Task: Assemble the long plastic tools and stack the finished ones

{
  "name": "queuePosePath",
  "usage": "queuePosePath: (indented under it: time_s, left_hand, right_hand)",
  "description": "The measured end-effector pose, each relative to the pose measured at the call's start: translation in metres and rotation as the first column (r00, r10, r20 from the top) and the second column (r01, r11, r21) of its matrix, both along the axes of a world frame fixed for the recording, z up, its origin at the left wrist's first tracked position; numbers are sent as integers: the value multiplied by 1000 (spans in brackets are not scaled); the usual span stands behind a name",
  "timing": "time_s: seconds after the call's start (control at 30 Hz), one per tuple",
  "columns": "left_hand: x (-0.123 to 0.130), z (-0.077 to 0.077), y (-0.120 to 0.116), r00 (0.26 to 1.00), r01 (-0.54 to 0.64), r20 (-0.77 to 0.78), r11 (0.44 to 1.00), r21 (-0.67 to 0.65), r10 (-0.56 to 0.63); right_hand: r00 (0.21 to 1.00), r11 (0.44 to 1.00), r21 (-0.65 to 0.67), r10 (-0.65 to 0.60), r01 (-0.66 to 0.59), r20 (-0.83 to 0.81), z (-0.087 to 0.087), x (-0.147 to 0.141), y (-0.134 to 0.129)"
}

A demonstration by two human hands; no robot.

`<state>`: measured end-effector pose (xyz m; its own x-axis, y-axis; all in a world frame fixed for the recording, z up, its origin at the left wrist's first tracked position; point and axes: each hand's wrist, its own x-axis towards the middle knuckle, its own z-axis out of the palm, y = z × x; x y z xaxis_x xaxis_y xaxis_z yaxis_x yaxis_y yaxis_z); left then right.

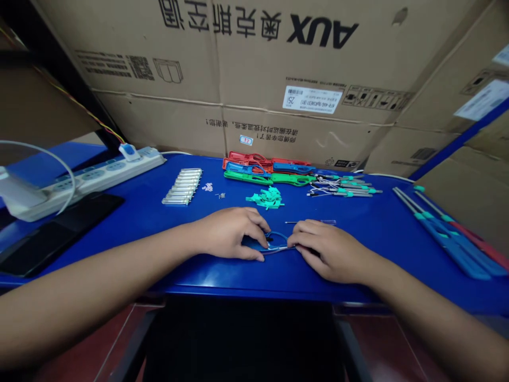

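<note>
A blue plastic piece [278, 236] with a loop-shaped part and a thin white wire lies on the blue table, between my hands. My left hand [234, 233] grips its left end, with the thumb at the near side and the fingers curled over the top. At its right end my right hand [328, 249] pinches the piece and the wire with thumb and fingertips. A small screwdriver [328, 222] lies just behind my right hand. Small green pieces [268, 197] are heaped beyond my left hand.
Red, blue and green casings [270, 171] lie at the back, beside wired rods [345, 185]. Glass tubes [183, 187], a power strip [99, 175] and a black phone [59, 231] are to the left. Blue finished-looking tools [449, 239] lie right. Cardboard [254, 63] stands behind.
</note>
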<state>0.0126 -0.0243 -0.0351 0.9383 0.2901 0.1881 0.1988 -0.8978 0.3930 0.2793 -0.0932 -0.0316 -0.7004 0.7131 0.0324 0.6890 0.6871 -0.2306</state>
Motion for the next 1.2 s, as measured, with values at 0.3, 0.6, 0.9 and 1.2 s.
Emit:
queuePosePath:
  time_s: [0.3, 0.6, 0.9, 1.2]
  left_hand:
    - [-3, -1, 7, 1000, 15, 10, 1000, 8, -15]
    - [-9, 11, 4, 998, 14, -60, 997, 78, -10]
    - [-13, 20, 6, 999, -15, 45, 998, 54, 12]
    - [-19, 22, 24, 857, -460, 319, 880, 116, 406]
  right_hand:
    - [987, 975, -205, 107, -81, 121, 49, 0, 48]
    - [988, 984, 147, -116, 101, 98, 21, -22, 87]
    - [988, 964, 228, -152, 140, 36, 7, -27, 86]
    - [957, 925, 302, -270, 228, 103, 5, -55, 90]
